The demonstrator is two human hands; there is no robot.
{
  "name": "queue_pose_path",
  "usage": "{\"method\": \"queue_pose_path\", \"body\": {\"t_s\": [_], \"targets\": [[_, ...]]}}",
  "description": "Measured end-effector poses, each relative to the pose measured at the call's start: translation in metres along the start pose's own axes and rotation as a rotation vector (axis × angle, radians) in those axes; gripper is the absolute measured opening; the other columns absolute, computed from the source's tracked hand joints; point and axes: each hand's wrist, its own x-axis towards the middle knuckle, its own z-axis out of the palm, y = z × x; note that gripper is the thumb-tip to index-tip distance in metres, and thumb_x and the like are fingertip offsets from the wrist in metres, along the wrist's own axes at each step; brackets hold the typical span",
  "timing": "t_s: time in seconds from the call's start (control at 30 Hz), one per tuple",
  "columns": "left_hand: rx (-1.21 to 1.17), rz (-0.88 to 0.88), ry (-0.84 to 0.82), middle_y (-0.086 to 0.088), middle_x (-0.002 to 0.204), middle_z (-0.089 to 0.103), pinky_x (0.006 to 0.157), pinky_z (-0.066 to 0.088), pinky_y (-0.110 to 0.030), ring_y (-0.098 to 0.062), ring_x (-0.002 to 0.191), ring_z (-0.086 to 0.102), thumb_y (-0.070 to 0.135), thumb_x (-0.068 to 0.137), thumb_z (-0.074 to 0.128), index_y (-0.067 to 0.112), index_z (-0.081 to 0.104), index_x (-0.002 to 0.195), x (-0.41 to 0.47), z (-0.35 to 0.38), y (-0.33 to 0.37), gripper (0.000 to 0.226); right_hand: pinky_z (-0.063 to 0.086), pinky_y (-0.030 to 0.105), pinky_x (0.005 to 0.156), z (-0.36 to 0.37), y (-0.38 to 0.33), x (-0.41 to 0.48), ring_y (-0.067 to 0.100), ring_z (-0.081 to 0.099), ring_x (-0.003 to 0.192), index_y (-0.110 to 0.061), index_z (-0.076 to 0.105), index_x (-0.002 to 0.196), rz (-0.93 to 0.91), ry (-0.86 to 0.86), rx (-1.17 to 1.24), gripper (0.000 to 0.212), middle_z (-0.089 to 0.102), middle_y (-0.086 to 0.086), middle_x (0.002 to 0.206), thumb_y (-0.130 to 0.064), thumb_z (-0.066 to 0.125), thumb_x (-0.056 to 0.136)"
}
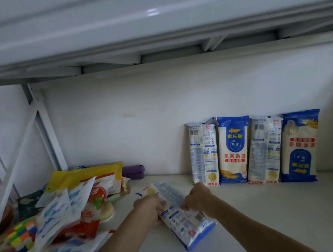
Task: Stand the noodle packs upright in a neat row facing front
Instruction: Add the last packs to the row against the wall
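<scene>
Gripping the lying noodle pack [175,209] at mid-length, left hand [150,208] and right hand [196,197] both closed on its edges, on the shelf [263,219] left of four standing packs [252,149]. Probably handling stiff yet brittle, film slippery; better holding along both long sides.

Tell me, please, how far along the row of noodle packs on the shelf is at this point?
Four packs stand against the back wall in a row, but only the second pack faces front and upright; the first pack and third pack show their backs, and the fourth pack is upside down. A fifth pack lies flat, gripped by the left hand and right hand. It needs standing; three need turning.
</scene>
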Motion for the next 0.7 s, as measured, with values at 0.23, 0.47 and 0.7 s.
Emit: {"method": "queue_pose_path", "body": {"t_s": [0.23,0.47,0.7], "targets": [[0.0,0.245,0.007,-0.019,0.087,0.068,0.054,0.057,-0.038,-0.028,0.068,0.065,-0.015,0.074,0.064,-0.005,0.065,0.099,-0.006,0.006,0.037,0.027,0.042,0.018,0.044,-0.014,-0.015,0.003,0.01,0.052,0.051,-0.007,0.056,0.065,-0.101,0.124,0.13,0.02,0.054,0.002,0.059,-0.006,0.073,0.076],[0.077,0.565,0.14,-0.009,0.088,0.07,0.064,0.057,-0.03,-0.023,0.08,0.068,-0.004,0.068,0.083,0.004,0.065,0.084,-0.009,0.015,0.08,0.025,0.05,0.023,0.047,-0.015,-0.033,0.03,0.013,0.055,0.052,-0.003,0.064,0.072,-0.181,0.245,0.186,0.012,0.058,0.003,0.062,-0.007,0.075,0.074],[0.103,0.709,0.078,-0.008,0.085,0.072,0.049,0.05,-0.019,-0.018,0.076,0.068,-0.007,0.066,0.083,0.0,0.067,0.088,0.012,0.033,0.099,0.028,0.06,0.046,0.06,-0.017,-0.042,0.06,0.026,0.065,0.063,-0.007,0.051,0.06,-0.21,0.385,0.171,0.026,0.068,0.019,0.075,-0.003,0.071,0.076]]}}
